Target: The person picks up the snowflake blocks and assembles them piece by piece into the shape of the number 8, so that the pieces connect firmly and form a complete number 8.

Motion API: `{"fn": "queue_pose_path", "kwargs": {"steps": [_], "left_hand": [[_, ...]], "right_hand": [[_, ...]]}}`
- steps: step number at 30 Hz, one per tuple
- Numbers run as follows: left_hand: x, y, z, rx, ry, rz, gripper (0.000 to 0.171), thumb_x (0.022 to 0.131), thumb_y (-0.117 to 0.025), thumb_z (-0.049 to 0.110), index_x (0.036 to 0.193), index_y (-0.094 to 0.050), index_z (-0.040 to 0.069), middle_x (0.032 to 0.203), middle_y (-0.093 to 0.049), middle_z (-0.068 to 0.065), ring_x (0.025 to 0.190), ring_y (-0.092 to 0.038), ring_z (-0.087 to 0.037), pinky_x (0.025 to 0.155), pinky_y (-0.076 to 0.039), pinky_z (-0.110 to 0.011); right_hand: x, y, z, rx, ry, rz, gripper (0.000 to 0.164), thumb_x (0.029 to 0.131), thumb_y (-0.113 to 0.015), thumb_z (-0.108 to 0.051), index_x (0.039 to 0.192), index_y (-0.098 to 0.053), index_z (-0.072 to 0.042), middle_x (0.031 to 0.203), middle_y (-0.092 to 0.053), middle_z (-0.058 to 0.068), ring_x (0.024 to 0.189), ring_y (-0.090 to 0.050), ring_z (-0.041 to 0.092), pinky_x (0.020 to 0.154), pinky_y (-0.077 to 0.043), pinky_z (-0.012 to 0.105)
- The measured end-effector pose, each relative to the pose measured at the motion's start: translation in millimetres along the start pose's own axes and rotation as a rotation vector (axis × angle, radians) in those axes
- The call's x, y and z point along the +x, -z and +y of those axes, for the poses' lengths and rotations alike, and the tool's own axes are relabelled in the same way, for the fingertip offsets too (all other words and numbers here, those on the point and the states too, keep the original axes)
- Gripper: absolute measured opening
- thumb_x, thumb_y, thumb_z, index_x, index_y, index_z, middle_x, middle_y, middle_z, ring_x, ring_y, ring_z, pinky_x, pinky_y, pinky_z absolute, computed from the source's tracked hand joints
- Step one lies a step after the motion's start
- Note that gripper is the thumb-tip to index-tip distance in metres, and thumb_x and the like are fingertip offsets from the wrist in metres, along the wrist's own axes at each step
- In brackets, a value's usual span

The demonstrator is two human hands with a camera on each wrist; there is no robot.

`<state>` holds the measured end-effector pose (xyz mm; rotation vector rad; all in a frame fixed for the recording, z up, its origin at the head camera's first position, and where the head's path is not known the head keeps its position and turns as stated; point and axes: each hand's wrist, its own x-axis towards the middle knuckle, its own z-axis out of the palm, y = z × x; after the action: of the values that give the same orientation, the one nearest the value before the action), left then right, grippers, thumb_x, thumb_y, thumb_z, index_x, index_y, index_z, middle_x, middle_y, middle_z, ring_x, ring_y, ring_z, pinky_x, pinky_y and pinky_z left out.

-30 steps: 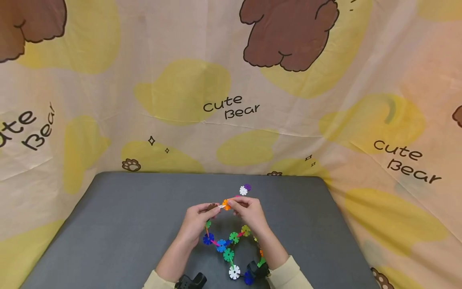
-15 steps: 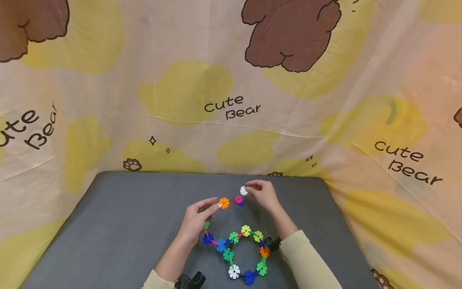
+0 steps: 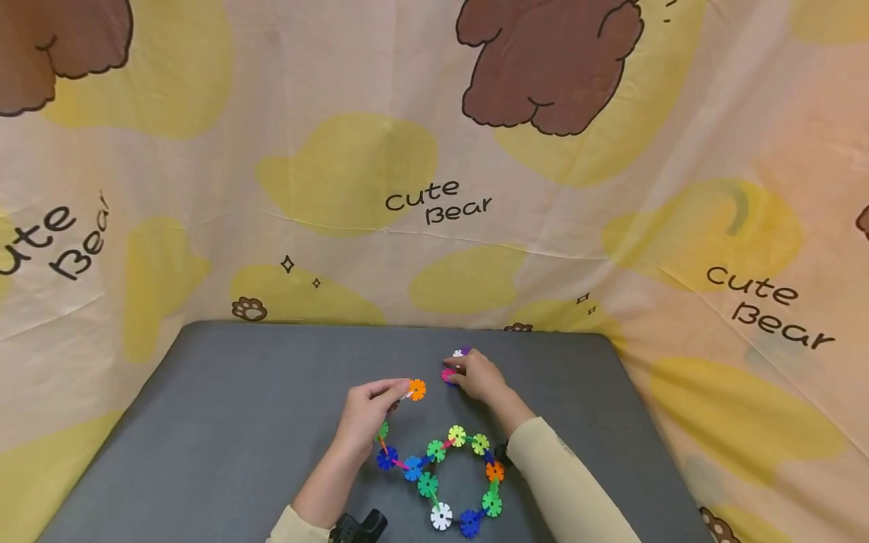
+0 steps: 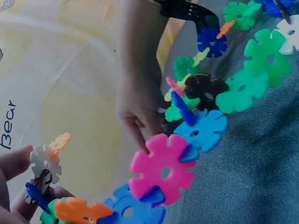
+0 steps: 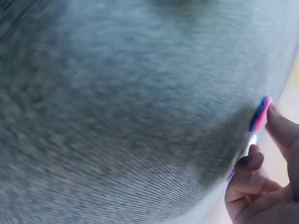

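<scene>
My left hand point(image 3: 366, 413) pinches the end of a chain of interlocking snowflake discs between thumb and fingers. At that end a white disc point(image 4: 45, 164) carries an orange disc point(image 3: 417, 389), which sticks out past the fingertips. From the hand the chain runs down through a dark blue disc point(image 3: 387, 457) into a ring of linked discs. My right hand point(image 3: 483, 378) reaches over the loose discs farther back. Its thumb lies right at a pink disc point(image 5: 263, 114) with a blue one against it, the other fingers apart from these. A white disc point(image 3: 458, 353) is partly hidden by the fingers.
A purple disc point(image 3: 465, 351) lies behind the right hand. The closed ring, with a white disc point(image 3: 441, 516) at its near side, rests on the grey table point(image 3: 224, 437). A printed bear cloth point(image 3: 326, 173) hangs behind the table's far edge.
The right hand let go of the orange disc, moved back to the white and purple discs, then came toward the pink one. The left hand and its chain end shifted slightly left.
</scene>
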<state>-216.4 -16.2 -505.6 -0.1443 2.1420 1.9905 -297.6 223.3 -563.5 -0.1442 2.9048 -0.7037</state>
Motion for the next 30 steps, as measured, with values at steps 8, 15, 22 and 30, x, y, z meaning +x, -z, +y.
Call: {"fn": "queue_pose_path", "kwargs": {"steps": [8,15,22,30], "left_hand": [[-0.2,1.2,-0.8,0.027,0.049,-0.019,0.034,0.090,-0.077,0.038,0.109,-0.079,0.010,0.093,-0.069,-0.005,0.076,-0.055,-0.021,0.064,-0.047,-0.031],[-1.3,2.0,-0.9,0.030,0.054,-0.029,0.028,0.090,-0.077,0.033,0.105,-0.080,0.009,0.094,-0.072,-0.003,0.082,-0.060,-0.025,0.073,-0.052,-0.034],[-4.1,-0.6,0.8,0.141,-0.066,0.052,0.018,0.093,-0.075,0.026,0.098,-0.080,0.010,0.091,-0.073,-0.007,0.079,-0.063,-0.024,0.071,-0.054,-0.035],[-2.5,-2.3,3.1,0.128,-0.091,0.072,0.016,0.097,-0.068,0.019,0.098,-0.076,0.005,0.088,-0.073,-0.012,0.076,-0.066,-0.017,0.074,-0.057,-0.035]], "right_hand": [[-2.1,-7.3,4.0,0.040,0.006,0.046,0.019,0.090,-0.078,-0.025,0.108,-0.077,-0.018,0.097,-0.061,0.004,0.087,-0.058,0.021,0.083,-0.053,0.040],[-10.6,1.3,1.8,0.191,0.037,0.030,0.014,0.088,-0.079,-0.022,0.081,-0.067,-0.021,0.081,-0.065,-0.007,0.071,-0.055,0.013,0.066,-0.049,0.028],[-31.1,15.8,-11.6,0.311,0.097,0.068,0.011,0.087,-0.080,-0.023,0.085,-0.070,-0.021,0.085,-0.067,-0.005,0.065,-0.058,0.013,0.059,-0.052,0.027],[-71.4,23.7,-43.6,0.474,0.172,0.239,0.009,0.088,-0.079,-0.022,0.089,-0.071,-0.017,0.078,-0.072,-0.003,0.062,-0.062,0.010,0.059,-0.055,0.025]]}}
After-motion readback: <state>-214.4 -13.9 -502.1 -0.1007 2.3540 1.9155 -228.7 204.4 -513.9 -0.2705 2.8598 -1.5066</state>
